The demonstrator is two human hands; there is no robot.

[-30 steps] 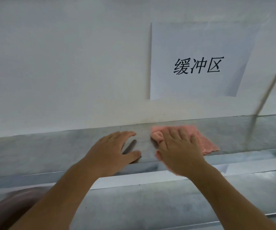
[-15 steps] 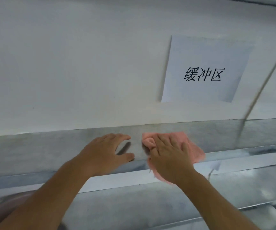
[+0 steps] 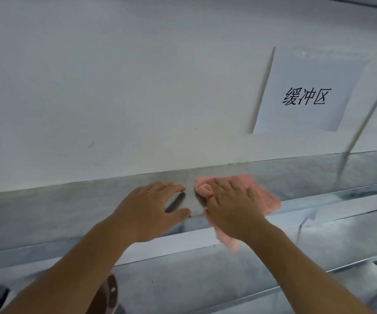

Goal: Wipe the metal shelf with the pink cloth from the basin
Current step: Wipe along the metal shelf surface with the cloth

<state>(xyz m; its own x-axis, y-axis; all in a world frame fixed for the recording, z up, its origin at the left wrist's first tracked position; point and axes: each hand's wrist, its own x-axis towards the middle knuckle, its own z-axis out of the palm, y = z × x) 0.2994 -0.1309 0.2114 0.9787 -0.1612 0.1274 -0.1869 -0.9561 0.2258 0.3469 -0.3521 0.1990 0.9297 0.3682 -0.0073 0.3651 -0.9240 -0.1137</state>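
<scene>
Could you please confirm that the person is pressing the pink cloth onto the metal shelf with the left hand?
Not quite. The head view shows the right hand pressing the pink cloth onto the metal shelf. The left hand rests bare on the shelf beside it, apart from the cloth.

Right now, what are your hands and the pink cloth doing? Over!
Left hand flat on metal shelf, empty. Right hand pressing pink cloth onto shelf. Thin rod further right.
</scene>
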